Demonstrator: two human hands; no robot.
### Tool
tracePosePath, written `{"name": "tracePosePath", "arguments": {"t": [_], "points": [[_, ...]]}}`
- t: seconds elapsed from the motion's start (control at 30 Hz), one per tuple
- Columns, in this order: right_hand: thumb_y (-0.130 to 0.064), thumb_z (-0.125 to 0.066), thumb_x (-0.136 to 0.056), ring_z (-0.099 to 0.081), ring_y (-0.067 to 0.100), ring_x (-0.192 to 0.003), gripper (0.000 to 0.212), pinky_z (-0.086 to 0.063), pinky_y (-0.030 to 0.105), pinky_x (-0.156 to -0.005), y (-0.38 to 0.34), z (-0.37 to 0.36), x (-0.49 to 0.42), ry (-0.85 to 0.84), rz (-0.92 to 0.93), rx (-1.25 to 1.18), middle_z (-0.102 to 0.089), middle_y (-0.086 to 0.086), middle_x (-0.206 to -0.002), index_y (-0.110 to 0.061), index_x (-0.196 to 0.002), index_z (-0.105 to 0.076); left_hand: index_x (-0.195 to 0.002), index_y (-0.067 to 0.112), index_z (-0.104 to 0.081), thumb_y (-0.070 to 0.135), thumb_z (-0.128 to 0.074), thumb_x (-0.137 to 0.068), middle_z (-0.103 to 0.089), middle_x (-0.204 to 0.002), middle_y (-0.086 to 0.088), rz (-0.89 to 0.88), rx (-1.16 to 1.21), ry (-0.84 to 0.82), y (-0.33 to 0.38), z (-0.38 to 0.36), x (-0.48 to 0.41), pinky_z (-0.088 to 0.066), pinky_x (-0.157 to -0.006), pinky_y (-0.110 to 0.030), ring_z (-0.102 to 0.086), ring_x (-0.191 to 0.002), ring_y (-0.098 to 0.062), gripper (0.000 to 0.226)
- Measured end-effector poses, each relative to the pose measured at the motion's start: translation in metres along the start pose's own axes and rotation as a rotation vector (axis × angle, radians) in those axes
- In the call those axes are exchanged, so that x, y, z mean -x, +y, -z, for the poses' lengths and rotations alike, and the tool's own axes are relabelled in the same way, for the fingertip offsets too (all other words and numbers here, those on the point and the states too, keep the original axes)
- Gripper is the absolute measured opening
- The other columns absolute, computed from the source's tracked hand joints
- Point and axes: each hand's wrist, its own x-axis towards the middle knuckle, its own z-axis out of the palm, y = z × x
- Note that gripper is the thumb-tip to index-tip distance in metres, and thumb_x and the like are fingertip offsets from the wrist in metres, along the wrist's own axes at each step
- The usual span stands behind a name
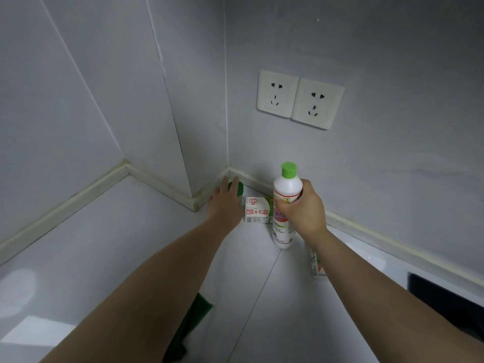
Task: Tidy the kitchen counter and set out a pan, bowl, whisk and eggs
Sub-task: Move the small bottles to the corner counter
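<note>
Head view. The task stands at the tidying stage, by this judgement. The right hand is clamped round a white bottle with a green cap, held upright near the corner of the counter. The left hand, fingers straight and apart, reaches over a green-topped container in that corner. A milk carton stands between the two hands, and a second carton lies partly hidden under the right forearm. A green cloth lies below the left forearm. Pan, bowl, whisk and eggs are not in view; setting them out appears to remain.
</note>
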Motion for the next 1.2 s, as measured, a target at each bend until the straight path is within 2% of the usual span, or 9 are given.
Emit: {"name": "tracePosePath", "arguments": {"t": [0.1,0.2,0.37,0.63,0.77,0.9,1.03,1.1,1.2], "points": [[-0.035,-0.077,-0.073,-0.062,0.018,-0.087,0.049,-0.053,0.035,-0.077,0.003,0.000,-0.007,-0.001,-0.020,0.017,-0.062,-0.005,-0.096,-0.020,-0.112,-0.052,-0.151,0.025,-0.012,0.024,-0.058,-0.091,-0.010,-0.158,-0.004,0.005,-0.049,-0.061,0.000,-0.005,-0.021,-0.031,-0.109,-0.044,-0.023,-0.139,-0.031,0.075],[-0.034,-0.077,-0.071,-0.064,0.020,-0.089,0.047,-0.054,0.039,-0.080,0.005,0.000,-0.012,-0.007,-0.030,0.010,-0.066,-0.002,-0.097,-0.020,-0.110,-0.054,-0.145,0.021,-0.027,0.024,-0.061,-0.089,-0.030,-0.148,-0.009,-0.028,-0.113,-0.077,-0.001,-0.009,-0.034,-0.038,-0.102,-0.040,-0.037,-0.129,-0.029,0.065],[-0.034,-0.077,-0.071,-0.065,0.021,-0.088,0.047,-0.054,0.040,-0.079,0.005,-0.004,-0.012,0.017,-0.024,0.013,-0.067,-0.001,-0.097,-0.020,-0.110,-0.055,-0.128,0.016,-0.045,0.015,-0.055,-0.091,-0.048,-0.124,-0.009,-0.087,-0.116,-0.035,-0.004,-0.003,-0.031,-0.039,-0.073,-0.029,-0.052,-0.103,-0.024,0.038],[-0.032,-0.078,-0.072,-0.063,0.020,-0.091,0.049,-0.054,0.041,-0.082,-0.001,0.004,0.010,0.006,-0.060,-0.046,-0.064,-0.001,-0.100,-0.019,-0.113,-0.053,-0.136,0.024,-0.043,0.025,-0.062,-0.087,-0.047,-0.127,-0.002,-0.184,-0.068,-0.028,-0.001,0.028,0.008,-0.028,-0.061,-0.020,-0.049,-0.105,-0.018,0.053],[-0.030,-0.079,-0.073,-0.062,0.020,-0.092,0.051,-0.053,0.038,-0.083,-0.004,0.019,0.031,-0.030,-0.101,-0.076,-0.063,-0.002,-0.101,-0.017,-0.114,-0.053,-0.137,0.025,-0.043,0.025,-0.067,-0.082,-0.047,-0.128,-0.003,-0.196,-0.039,-0.066,0.003,0.048,0.031,-0.036,-0.072,-0.023,-0.052,-0.101,-0.017,0.060],[-0.030,-0.079,-0.073,-0.063,0.016,-0.087,0.044,-0.051,0.029,-0.075,-0.008,0.041,0.058,-0.082,-0.160,-0.097,-0.064,-0.001,-0.097,-0.016,-0.107,-0.056,-0.137,0.027,-0.048,0.024,-0.063,-0.084,-0.055,-0.125,-0.004,-0.201,0.226,-0.168,0.006,0.061,0.057,-0.043,-0.076,-0.023,-0.054,-0.094,-0.014,0.055],[-0.032,-0.079,-0.073,-0.067,0.015,-0.085,0.041,-0.055,0.030,-0.076,-0.015,0.070,0.086,-0.136,-0.202,-0.158,-0.069,0.002,-0.099,-0.013,-0.105,-0.061,-0.136,0.021,-0.050,0.011,-0.068,-0.082,-0.057,-0.128,-0.003,-0.091,0.656,-0.264,0.019,0.072,0.093,-0.050,-0.093,-0.032,-0.057,-0.108,-0.017,0.058],[-0.031,-0.078,-0.075,-0.067,0.016,-0.085,0.041,-0.056,0.031,-0.075,-0.019,0.084,0.099,-0.159,-0.229,-0.199,-0.070,0.003,-0.100,-0.012,-0.107,-0.060,-0.136,0.020,-0.049,0.007,-0.071,-0.080,-0.058,-0.125,-0.009,-0.027,0.857,-0.315,0.029,0.075,0.111,-0.055,-0.084,-0.033,-0.060,-0.107,-0.022,0.062],[-0.030,-0.077,-0.076,-0.069,0.018,-0.086,0.046,-0.057,0.032,-0.074,-0.026,0.105,0.122,-0.182,-0.287,-0.285,-0.069,0.005,-0.101,-0.010,-0.112,-0.056,-0.134,0.018,-0.050,0.006,-0.070,-0.080,-0.060,-0.120,-0.011,0.016,1.027,-0.356,0.044,0.081,0.142,-0.056,-0.066,-0.024,-0.063,-0.097,-0.021,0.059]]}}
